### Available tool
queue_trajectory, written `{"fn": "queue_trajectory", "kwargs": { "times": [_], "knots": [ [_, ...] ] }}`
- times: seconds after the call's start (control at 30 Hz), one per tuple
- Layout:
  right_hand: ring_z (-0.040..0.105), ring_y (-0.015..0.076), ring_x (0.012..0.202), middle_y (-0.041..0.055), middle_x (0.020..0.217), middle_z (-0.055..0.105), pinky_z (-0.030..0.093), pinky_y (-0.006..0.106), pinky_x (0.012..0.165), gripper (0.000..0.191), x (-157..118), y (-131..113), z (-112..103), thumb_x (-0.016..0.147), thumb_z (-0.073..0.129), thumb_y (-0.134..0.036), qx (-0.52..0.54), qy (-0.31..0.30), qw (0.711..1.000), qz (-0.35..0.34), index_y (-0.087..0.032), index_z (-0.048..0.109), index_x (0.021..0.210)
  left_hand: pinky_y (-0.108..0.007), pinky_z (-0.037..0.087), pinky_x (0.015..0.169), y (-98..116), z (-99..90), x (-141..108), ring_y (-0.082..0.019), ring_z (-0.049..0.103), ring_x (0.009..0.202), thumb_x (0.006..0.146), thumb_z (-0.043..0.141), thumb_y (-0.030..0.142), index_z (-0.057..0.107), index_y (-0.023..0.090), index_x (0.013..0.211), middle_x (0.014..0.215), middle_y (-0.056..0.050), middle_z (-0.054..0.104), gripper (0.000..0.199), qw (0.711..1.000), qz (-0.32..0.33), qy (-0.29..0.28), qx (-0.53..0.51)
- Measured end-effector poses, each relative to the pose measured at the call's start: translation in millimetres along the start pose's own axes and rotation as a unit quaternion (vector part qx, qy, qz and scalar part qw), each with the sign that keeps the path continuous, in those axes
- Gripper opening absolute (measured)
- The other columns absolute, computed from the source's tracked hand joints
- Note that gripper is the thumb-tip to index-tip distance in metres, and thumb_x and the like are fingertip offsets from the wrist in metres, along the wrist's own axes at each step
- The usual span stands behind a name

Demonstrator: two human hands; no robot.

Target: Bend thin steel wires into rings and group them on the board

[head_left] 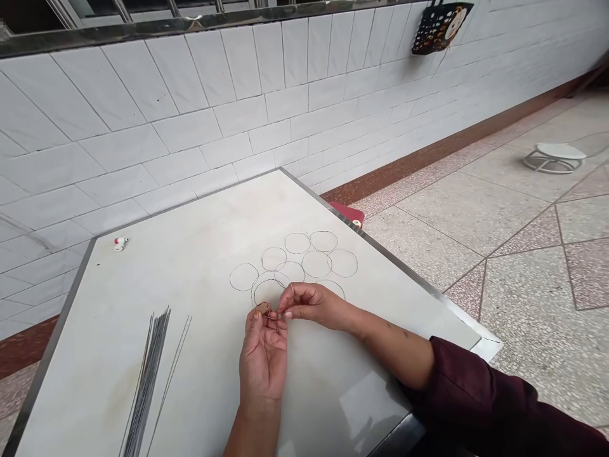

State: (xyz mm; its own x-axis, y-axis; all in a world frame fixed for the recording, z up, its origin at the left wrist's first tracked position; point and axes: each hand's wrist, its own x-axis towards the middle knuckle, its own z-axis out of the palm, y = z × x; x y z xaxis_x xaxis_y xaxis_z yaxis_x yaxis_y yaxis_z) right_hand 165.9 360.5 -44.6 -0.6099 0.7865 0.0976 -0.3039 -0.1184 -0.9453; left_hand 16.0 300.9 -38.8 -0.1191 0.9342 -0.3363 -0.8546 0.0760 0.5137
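My left hand (pixel 264 362), palm up, has its thumb and fingers closed on a small flat brown piece (pixel 262 309). A thin dark wire ring (pixel 254 293) rises from the fingertips, partly hidden by them. Right beside it, my right hand (pixel 318 308) pinches a thin wire between thumb and forefinger, close to the left fingertips. Whether this wire is part of the same ring I cannot tell. Just beyond both hands, several thin wire rings (pixel 230 277) lie flat on the white table (pixel 200 266), some overlapping.
A bundle of straight grey wires (pixel 150 381) lies at the table's left front, with loose wires (pixel 172 368) beside it. Small red and white items (pixel 120 244) sit at the far left. A red stool (pixel 348 212) is behind the right edge; a white round stool (pixel 556 154) stands farther off.
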Motion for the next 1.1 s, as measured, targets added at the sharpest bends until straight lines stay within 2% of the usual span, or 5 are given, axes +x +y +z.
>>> {"fn": "queue_trajectory", "kwargs": {
  "times": [0.27,0.57,0.73,0.9,1.1],
  "knots": [
    [0.069,0.0156,0.087,0.0027,0.087,0.073,0.054,0.033,0.084,0.025,0.5,9.9,5.2,0.077,0.081,-0.036,0.024,0.029,0.999,-0.001,-0.016,0.068,0.084,-0.023,0.053,0.083,-1.1,0.9,-0.6,-0.009,0.06,0.08,0.081,0.076,0.022,0.07,0.017,0.08,0.086,0.002,0.062,0.008,1.0,0.008,-0.015,0.005],
    [0.067,0.0151,0.082,0.0006,0.08,0.069,0.052,0.034,0.084,0.027,0.1,11.5,9.2,0.076,0.082,-0.038,0.009,0.04,0.999,0.018,-0.015,0.067,0.081,-0.017,0.052,0.073,-0.7,0.6,-2.1,-0.006,0.057,0.072,0.075,0.081,0.017,0.068,0.018,0.075,0.083,0.003,0.06,0.013,1.0,0.028,0.009,0.011],
    [0.065,0.0139,0.083,0.0008,0.086,0.068,0.052,0.032,0.083,0.029,0.9,6.7,7.3,0.078,0.081,-0.037,0.04,0.024,0.999,0.006,-0.016,0.065,0.09,-0.021,0.052,0.074,-0.3,1.0,-1.3,-0.009,0.058,0.075,0.076,0.081,0.02,0.069,0.017,0.078,0.084,0.002,0.059,0.012,0.999,0.028,0.005,0.025],
    [0.06,0.011,0.071,-0.003,0.082,0.058,0.049,0.027,0.067,0.033,2.6,4.2,1.4,0.087,0.07,-0.045,0.009,0.102,0.994,-0.044,-0.022,0.058,0.107,-0.022,0.05,0.065,-0.8,-1.1,0.5,-0.01,0.057,0.076,0.076,0.081,0.023,0.07,0.018,0.082,0.09,0.001,0.061,0.014,0.999,0.034,0.006,0.04],
    [0.058,0.0111,0.063,-0.0043,0.078,0.058,0.05,0.027,0.061,0.035,3.0,11.3,-0.1,0.085,0.07,-0.043,-0.097,0.184,0.976,-0.07,-0.024,0.056,0.111,-0.025,0.053,0.073,-1.5,-2.4,1.0,-0.012,0.061,0.083,0.076,0.081,0.024,0.069,0.019,0.08,0.09,0.0,0.062,0.014,0.999,0.032,0.012,0.039]
  ]
}}
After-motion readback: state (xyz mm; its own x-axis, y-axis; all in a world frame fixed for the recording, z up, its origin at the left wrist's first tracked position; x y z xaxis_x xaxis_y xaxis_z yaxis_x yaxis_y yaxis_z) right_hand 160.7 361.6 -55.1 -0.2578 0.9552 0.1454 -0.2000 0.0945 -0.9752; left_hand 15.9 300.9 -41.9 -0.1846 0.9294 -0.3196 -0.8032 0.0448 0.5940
